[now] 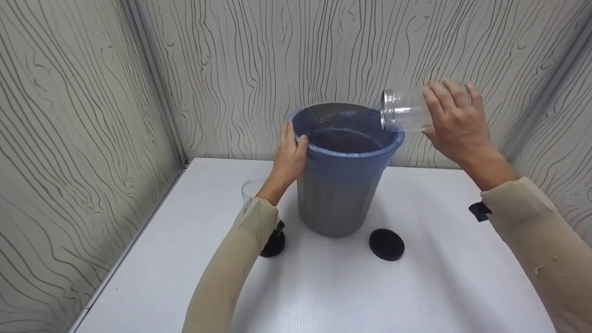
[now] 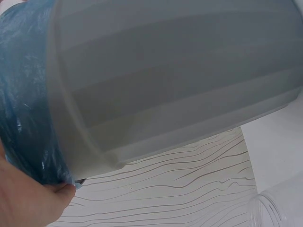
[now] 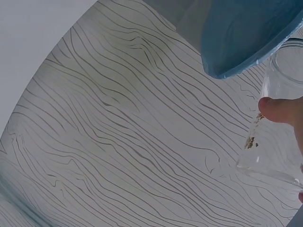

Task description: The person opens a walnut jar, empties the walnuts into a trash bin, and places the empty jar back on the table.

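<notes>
A grey trash bin [image 1: 335, 199] with a blue bag [image 1: 356, 159] folded over its rim stands upright on the white table. My left hand [image 1: 291, 155] grips its rim at the left, the thumb [image 2: 59, 191] on the outside over the bag. In my right hand [image 1: 458, 115] is a clear jar [image 1: 409, 108], held on its side with its mouth over the right part of the bin's opening. Small brown bits [image 3: 251, 141] cling to the jar's inner wall in the right wrist view. The bottom of the bin's inside is dark.
Another clear jar [image 1: 251, 187] stands left of the bin, partly hidden by my left arm. One black lid [image 1: 387, 244] lies in front of the bin, and a black round thing [image 1: 274, 245] shows beside my left sleeve. Patterned walls [image 1: 277, 55] enclose the table [image 1: 323, 286].
</notes>
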The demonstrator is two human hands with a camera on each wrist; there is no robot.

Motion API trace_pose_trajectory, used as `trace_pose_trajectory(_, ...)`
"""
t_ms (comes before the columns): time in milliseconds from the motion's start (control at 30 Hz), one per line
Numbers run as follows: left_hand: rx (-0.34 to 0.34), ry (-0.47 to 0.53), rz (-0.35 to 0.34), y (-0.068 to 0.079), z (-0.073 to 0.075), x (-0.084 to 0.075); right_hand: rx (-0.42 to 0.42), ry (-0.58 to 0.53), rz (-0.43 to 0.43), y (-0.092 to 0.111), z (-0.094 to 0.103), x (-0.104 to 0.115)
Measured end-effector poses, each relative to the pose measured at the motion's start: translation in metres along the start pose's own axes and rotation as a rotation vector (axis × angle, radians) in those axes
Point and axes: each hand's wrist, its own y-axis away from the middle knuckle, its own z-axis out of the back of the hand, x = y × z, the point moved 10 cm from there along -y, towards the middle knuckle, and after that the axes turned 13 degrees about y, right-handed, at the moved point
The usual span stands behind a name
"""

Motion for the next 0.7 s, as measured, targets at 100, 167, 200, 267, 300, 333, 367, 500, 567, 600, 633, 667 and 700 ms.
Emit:
trace_pose_trajectory(100, 0.006, -0.001, 0.009, 0.000, 0.000, 0.001, 0.015, -0.040, -0.043, 0.004, -0.001, -0.004)
trace_pose_trajectory(167, 0.006, -0.005, 0.013, -0.001, 0.000, 0.002, 0.028, -0.072, -0.073, 0.006, -0.002, -0.007)
trace_pose_trajectory(200, 0.004, -0.008, 0.012, -0.001, 0.000, 0.002, 0.029, -0.087, -0.089, 0.007, -0.002, -0.008)
trace_pose_trajectory(267, -0.002, -0.011, 0.010, -0.001, 0.001, 0.002, 0.036, -0.118, -0.123, 0.011, -0.003, -0.011)
trace_pose_trajectory(300, -0.002, -0.013, 0.011, -0.001, 0.001, 0.002, 0.039, -0.136, -0.141, 0.012, -0.003, -0.012)
trace_pose_trajectory(333, -0.003, -0.014, 0.010, -0.001, 0.001, 0.002, 0.044, -0.150, -0.159, 0.014, -0.004, -0.014)
trace_pose_trajectory(367, -0.004, -0.015, 0.009, -0.001, 0.001, 0.002, 0.052, -0.161, -0.176, 0.017, -0.005, -0.015)
trace_pose_trajectory(500, -0.003, -0.013, 0.010, -0.001, 0.001, 0.002, 0.092, -0.213, -0.242, 0.027, -0.009, -0.019)
trace_pose_trajectory(567, -0.002, -0.007, 0.007, -0.001, 0.001, 0.001, 0.108, -0.241, -0.271, 0.032, -0.011, -0.020)
trace_pose_trajectory(600, -0.001, -0.007, 0.006, 0.000, 0.001, 0.001, 0.118, -0.257, -0.288, 0.034, -0.013, -0.020)
trace_pose_trajectory(633, -0.001, -0.005, 0.004, 0.000, 0.001, 0.001, 0.125, -0.278, -0.307, 0.037, -0.014, -0.021)
trace_pose_trajectory(667, 0.000, -0.004, 0.002, 0.000, 0.001, 0.001, 0.138, -0.301, -0.330, 0.040, -0.015, -0.021)
trace_pose_trajectory(700, 0.000, -0.003, -0.001, 0.000, 0.001, 0.000, 0.151, -0.321, -0.352, 0.042, -0.017, -0.021)
